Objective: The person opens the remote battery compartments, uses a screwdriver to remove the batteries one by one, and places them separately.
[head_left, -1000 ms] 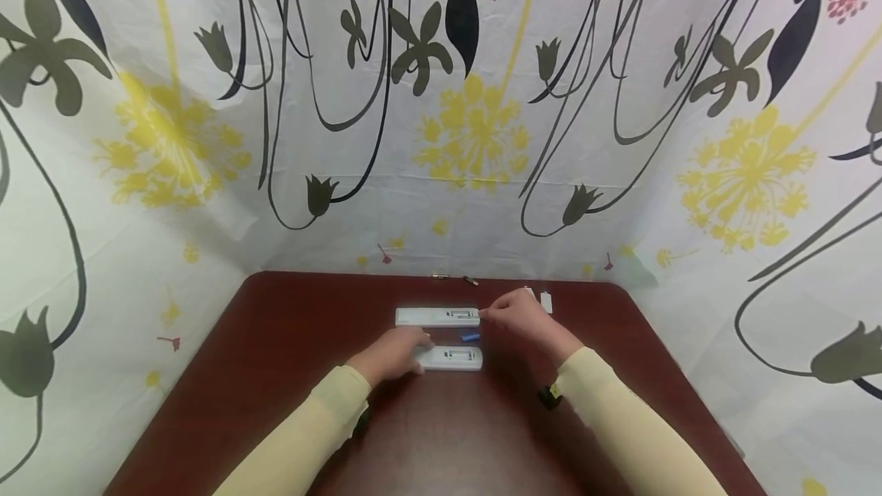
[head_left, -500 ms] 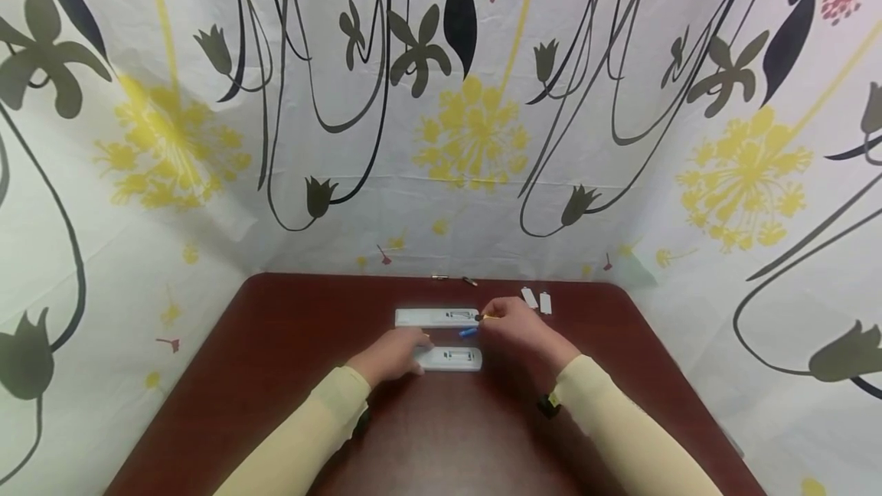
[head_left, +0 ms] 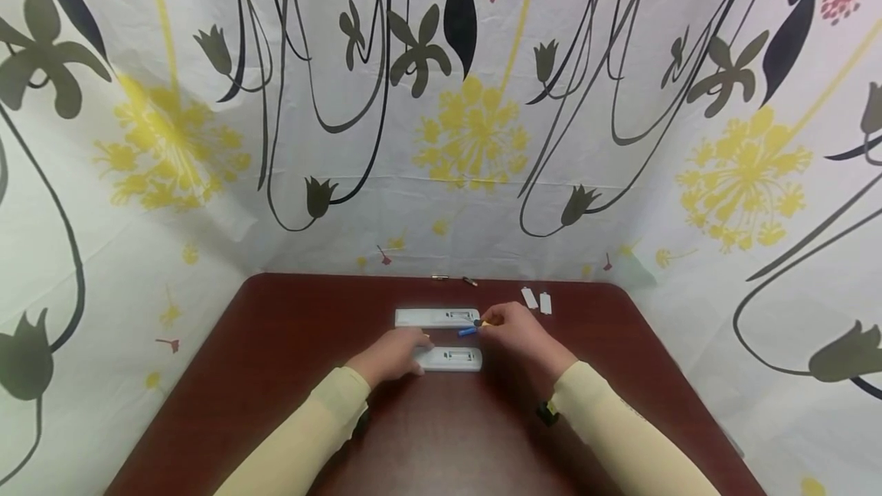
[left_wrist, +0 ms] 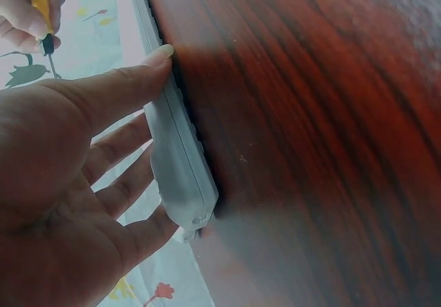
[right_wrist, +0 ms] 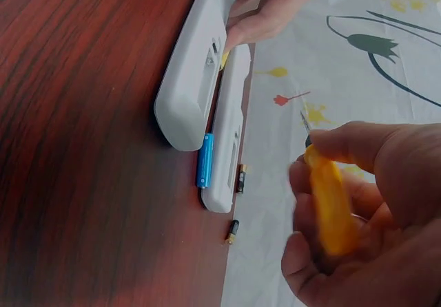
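Observation:
My left hand [head_left: 391, 353] grips the left end of the nearer white remote control [head_left: 453, 359], thumb on its near edge and fingers along the far side in the left wrist view [left_wrist: 103, 149]. A second white remote control [head_left: 422, 318] lies behind it, its battery compartment uncovered. In my right hand [head_left: 518, 334] is a screwdriver [right_wrist: 331, 204] with a yellow handle, its thin shaft pointing away from the fingers. Between the two remotes lies a blue battery [head_left: 467, 331]. The nearer remote's battery compartment is also uncovered. A small yellow thing [right_wrist: 224, 60], mostly hidden, shows beside the left fingers.
Two small white covers [head_left: 546, 303] lie at the back right of the dark red table [head_left: 303, 312]. Two dark batteries [right_wrist: 233, 231] sit near the table's far edge. A white flowered curtain [head_left: 372, 136] hangs around the back and sides.
My right hand has drawn a little nearer to me from the far remote, bringing the screwdriver along. The blue battery has shifted and turned slightly. The left hand stays on the nearer remote.

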Demonstrator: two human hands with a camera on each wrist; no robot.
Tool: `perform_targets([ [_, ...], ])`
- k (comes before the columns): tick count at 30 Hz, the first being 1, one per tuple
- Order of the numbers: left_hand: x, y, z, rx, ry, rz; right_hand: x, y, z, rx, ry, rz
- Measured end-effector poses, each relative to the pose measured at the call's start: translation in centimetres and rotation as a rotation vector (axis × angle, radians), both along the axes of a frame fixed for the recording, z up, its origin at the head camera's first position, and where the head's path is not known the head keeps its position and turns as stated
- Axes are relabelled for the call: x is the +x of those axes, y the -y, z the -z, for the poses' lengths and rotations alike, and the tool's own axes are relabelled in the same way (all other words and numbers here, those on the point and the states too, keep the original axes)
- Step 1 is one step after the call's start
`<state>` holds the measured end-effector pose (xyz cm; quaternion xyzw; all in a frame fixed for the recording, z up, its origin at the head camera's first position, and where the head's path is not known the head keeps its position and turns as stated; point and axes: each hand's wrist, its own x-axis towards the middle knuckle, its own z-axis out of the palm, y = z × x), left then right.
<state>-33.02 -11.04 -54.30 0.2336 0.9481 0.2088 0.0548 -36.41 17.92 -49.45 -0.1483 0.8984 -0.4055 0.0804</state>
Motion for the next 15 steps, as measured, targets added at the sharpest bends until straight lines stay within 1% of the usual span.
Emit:
perform_targets([
  [7, -0.03, 0.01, 0.01, 0.006, 0.01, -0.007, 0.28, 0.11, 0.03, 0.04, -0.037, -0.001],
  [15, 0.06, 0.03, -0.06, 0.005, 0.005, -0.002, 0.18, 0.16, 0.0, 0.117, -0.03, 0.029],
])
